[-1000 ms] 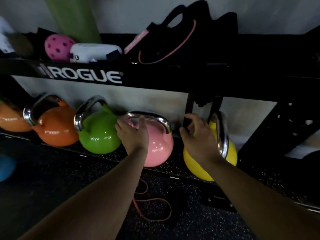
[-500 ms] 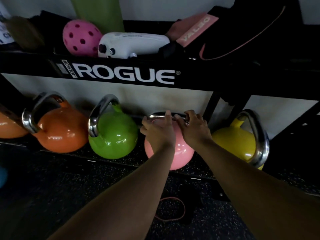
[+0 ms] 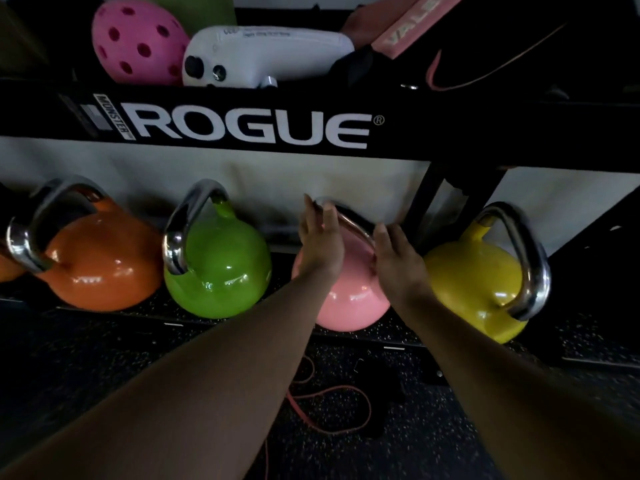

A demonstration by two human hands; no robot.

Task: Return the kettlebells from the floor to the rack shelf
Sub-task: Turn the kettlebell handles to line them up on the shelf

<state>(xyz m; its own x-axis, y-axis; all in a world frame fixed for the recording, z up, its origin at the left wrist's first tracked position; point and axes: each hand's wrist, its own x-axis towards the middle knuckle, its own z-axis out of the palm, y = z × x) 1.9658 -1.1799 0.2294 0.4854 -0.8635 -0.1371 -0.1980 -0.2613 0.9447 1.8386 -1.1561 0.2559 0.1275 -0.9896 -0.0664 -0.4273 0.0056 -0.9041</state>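
A pink kettlebell (image 3: 349,299) with a steel handle stands on the rack's low black shelf (image 3: 114,315), between a green kettlebell (image 3: 221,271) and a yellow kettlebell (image 3: 478,282). An orange kettlebell (image 3: 100,265) stands further left. My left hand (image 3: 320,242) rests flat against the left end of the pink bell's handle, fingers straight and apart. My right hand (image 3: 398,261) curls over the right end of that handle and hides it. The handle runs at a slant between the two hands.
The upper shelf beam marked ROGUE (image 3: 249,129) hangs just above my hands and holds a pink holed ball (image 3: 138,43), a white device (image 3: 263,53) and dark bags. A black rack upright (image 3: 460,202) stands behind my right hand. A pink band (image 3: 329,407) lies on the speckled floor.
My right hand moved from beside the yellow kettlebell onto the pink one's handle. My left hand's fingers have straightened. The pink bell's handle has turned to a slant, and my head has come closer.
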